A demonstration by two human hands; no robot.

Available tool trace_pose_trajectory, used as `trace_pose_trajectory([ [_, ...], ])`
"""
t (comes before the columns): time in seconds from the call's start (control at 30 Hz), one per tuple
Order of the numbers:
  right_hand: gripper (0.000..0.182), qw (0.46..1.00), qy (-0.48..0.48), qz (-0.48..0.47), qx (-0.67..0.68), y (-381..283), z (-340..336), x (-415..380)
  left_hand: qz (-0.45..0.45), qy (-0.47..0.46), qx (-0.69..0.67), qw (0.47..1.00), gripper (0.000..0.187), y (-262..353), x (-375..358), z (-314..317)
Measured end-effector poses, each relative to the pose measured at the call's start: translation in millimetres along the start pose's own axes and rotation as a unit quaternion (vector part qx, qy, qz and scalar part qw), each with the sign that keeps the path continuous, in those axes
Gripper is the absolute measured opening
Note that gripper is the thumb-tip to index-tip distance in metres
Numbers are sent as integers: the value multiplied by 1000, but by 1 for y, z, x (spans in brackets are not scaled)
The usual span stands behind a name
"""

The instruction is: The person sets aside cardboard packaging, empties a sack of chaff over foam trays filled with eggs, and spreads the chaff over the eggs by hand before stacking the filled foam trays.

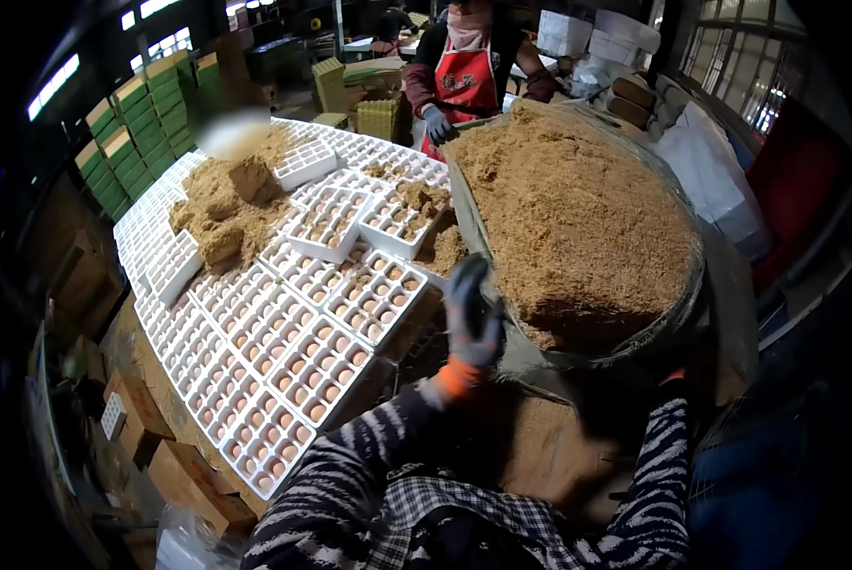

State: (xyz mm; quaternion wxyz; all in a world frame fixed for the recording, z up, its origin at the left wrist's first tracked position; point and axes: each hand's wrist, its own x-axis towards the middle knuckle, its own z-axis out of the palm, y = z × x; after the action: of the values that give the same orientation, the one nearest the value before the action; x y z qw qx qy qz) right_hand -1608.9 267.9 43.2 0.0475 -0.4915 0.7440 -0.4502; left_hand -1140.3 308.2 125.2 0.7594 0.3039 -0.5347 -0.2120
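My left hand (470,318), in a grey glove with an orange cuff, is raised beside the near-left edge of a big green sack (530,366). Its fingers and thumb are apart; whether it touches the sack cannot be made out. The sack is heaped with brown, sawdust-like material (587,209). Of my right hand, only a bit of orange cuff (673,376) shows under the sack's right side; the fingers are lost in shadow. Left of the sack, white compartment trays (293,309) hold many round, pale-brown, egg-like things.
A loose brown pile (226,204) lies on the trays, with a few trays (326,225) stacked on top. Across the table stands a person in a red apron (466,84), one gloved hand (437,124) at the sack. Green stacks (141,128) are back left; cardboard boxes (198,484) lie below.
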Motion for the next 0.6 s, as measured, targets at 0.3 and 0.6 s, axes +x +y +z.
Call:
trace_pose_trajectory([
  [0.3,39,945,-2,137,297,47,29,89,-297,-105,-82,946,65,-146,-90,-11],
  [0.6,37,859,21,161,486,65,41,-2,-491,58,-473,729,50,-146,-36,61],
])
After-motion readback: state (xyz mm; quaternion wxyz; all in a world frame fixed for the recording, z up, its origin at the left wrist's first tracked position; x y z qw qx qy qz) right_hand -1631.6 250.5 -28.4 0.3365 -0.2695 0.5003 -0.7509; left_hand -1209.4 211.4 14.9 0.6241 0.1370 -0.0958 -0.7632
